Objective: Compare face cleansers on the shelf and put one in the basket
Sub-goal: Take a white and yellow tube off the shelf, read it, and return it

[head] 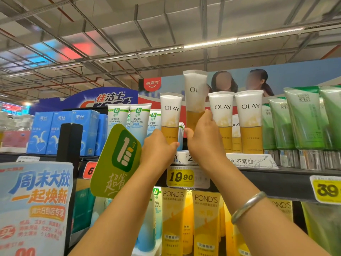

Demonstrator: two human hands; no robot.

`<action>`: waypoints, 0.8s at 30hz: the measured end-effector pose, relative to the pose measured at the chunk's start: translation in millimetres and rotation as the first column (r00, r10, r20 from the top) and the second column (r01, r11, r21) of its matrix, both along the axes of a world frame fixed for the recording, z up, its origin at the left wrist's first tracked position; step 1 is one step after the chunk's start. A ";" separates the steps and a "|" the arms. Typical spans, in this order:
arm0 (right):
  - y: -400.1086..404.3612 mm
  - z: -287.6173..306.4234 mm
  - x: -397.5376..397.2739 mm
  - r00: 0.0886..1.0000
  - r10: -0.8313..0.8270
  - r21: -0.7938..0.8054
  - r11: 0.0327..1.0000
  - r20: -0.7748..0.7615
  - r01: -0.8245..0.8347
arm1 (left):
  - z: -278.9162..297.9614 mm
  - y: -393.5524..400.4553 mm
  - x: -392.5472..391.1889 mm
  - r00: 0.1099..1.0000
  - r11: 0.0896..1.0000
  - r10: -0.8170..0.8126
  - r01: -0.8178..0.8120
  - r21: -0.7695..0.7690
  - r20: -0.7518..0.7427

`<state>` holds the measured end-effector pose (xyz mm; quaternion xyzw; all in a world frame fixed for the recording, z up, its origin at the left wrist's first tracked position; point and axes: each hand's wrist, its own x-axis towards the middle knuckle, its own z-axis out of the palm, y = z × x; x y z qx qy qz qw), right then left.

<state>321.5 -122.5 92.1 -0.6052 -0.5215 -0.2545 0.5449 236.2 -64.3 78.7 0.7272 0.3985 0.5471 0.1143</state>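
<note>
Up top, your left hand (pixel 159 147) is gripping base of leftmost Olay tube (pixel 170 118), standing upright on top shelf (pixel 287 173) beside blue-green cleanser tubes (pixel 129 119). Your right hand (pixel 203 139) (bangle (pixel 247 206) on wrist) is holding second Olay tube (pixel 195 97) by lower half, lifted above row. Two more Olay tubes (pixel 237 119) are standing just right, then green tubes (pixel 302 119). Yellow price tag (pixel 180 177) is sitting below hands; Pond's tubes (pixel 190 222) on lower shelf.

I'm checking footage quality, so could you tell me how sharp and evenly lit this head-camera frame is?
Head view: the raised Olay tube in the right hand is smeared, its logo half lost; the shelved Olay tubes read crisply; the ceiling light strips blow out; wide-angle bending curves the shelf edge; poster faces are blurred.
</note>
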 end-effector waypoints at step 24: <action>-106.0 -120.6 -1.4 0.695 0.590 0.141 0.795 -0.411 -0.590 | -136.0 -123.1 -7.6 0.342 0.514 -0.575 0.858 0.004 0.743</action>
